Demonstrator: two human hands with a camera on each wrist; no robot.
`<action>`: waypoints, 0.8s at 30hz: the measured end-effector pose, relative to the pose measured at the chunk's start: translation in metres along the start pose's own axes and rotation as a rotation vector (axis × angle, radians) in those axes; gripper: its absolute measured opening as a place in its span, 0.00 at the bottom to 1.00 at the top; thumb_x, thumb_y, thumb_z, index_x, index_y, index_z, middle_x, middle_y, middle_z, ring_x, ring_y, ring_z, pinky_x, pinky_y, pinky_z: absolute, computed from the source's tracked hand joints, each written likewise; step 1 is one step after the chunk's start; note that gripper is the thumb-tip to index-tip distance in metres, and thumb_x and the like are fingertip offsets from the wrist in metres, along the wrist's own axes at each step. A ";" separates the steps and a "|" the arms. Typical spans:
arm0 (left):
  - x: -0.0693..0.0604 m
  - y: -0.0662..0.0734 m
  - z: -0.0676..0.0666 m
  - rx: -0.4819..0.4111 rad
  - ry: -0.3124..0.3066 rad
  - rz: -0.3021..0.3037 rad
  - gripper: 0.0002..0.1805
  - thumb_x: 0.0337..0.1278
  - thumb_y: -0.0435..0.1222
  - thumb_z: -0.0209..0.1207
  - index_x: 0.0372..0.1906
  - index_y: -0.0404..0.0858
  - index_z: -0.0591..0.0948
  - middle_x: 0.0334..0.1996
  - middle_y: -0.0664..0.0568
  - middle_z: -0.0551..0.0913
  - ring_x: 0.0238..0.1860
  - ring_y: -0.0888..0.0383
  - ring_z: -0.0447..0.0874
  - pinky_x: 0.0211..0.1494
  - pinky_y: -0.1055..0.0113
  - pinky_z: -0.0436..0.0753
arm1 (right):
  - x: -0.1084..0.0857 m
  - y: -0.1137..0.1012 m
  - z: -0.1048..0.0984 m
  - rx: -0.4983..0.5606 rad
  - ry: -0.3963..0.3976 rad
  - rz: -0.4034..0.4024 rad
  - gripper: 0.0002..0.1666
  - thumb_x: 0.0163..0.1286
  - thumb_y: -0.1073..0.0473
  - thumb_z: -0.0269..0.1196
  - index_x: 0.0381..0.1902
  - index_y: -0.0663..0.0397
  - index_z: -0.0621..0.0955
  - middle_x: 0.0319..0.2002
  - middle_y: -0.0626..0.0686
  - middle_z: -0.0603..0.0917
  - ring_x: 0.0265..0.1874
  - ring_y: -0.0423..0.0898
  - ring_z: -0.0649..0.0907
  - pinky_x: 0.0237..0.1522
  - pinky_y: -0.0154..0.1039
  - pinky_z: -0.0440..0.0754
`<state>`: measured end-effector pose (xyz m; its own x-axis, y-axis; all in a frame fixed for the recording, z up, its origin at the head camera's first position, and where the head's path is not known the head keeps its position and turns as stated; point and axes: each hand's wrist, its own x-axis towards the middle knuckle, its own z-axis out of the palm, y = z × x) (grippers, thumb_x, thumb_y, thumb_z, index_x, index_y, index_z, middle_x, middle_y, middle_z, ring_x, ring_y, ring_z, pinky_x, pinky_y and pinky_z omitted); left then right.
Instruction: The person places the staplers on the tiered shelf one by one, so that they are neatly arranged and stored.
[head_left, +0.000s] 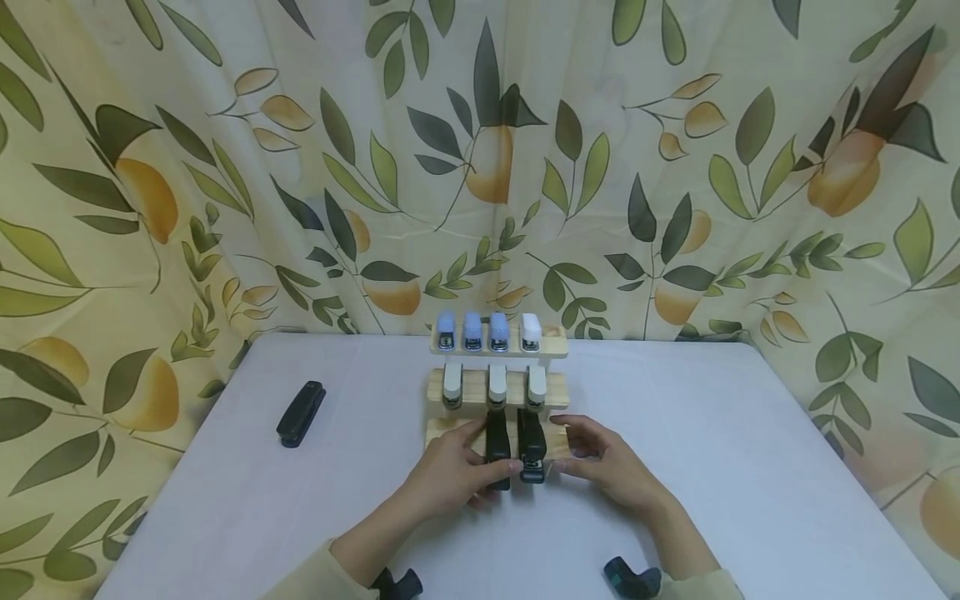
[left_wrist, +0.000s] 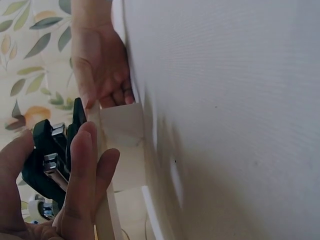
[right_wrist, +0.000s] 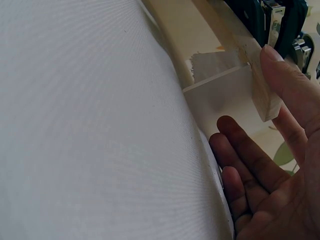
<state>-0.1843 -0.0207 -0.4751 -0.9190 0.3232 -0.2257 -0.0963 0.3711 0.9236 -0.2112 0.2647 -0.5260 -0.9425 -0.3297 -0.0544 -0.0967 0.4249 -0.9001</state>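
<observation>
A tiered wooden rack [head_left: 558,393] stands on the white table with staplers on its steps. On its lowest step lie two black staplers side by side. My left hand [head_left: 447,472] grips the left black stapler [head_left: 497,433], thumb across its near end and fingers along its left side. Just to the right is the other black stapler [head_left: 532,437]. At the lowest step's right end, my right hand [head_left: 611,467] holds the board edge [right_wrist: 270,102] between thumb and index finger. Its other fingers are loosely bent below the board, in the right wrist view.
Three white staplers [head_left: 497,385] sit on the middle step. The top step carries three blue staplers [head_left: 472,331] and a white one [head_left: 531,332]. Another black stapler [head_left: 301,414] lies on the table [head_left: 360,392] at left. A leaf-patterned curtain [head_left: 480,167] hangs behind.
</observation>
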 end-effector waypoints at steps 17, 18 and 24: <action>0.003 0.004 0.001 0.013 -0.008 -0.007 0.56 0.57 0.57 0.71 0.82 0.39 0.57 0.24 0.46 0.90 0.24 0.46 0.90 0.27 0.56 0.87 | 0.000 0.000 0.000 -0.012 0.011 -0.018 0.37 0.63 0.51 0.75 0.69 0.41 0.76 0.60 0.57 0.82 0.56 0.51 0.80 0.58 0.37 0.79; 0.003 0.004 0.000 0.019 -0.007 -0.008 0.56 0.57 0.57 0.71 0.82 0.38 0.57 0.24 0.45 0.89 0.23 0.46 0.90 0.26 0.56 0.86 | 0.000 0.000 0.000 -0.010 0.010 -0.019 0.37 0.63 0.51 0.75 0.69 0.41 0.76 0.60 0.57 0.82 0.56 0.52 0.80 0.58 0.37 0.79; 0.006 0.004 0.000 0.039 -0.014 -0.008 0.56 0.58 0.59 0.70 0.82 0.39 0.57 0.21 0.46 0.88 0.20 0.50 0.88 0.25 0.57 0.85 | 0.001 0.002 0.000 0.001 0.003 -0.040 0.36 0.64 0.52 0.75 0.69 0.42 0.76 0.59 0.57 0.82 0.54 0.51 0.81 0.56 0.35 0.80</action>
<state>-0.1898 -0.0173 -0.4722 -0.9130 0.3318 -0.2372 -0.0883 0.4070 0.9092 -0.2123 0.2653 -0.5276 -0.9390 -0.3435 -0.0170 -0.1338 0.4103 -0.9021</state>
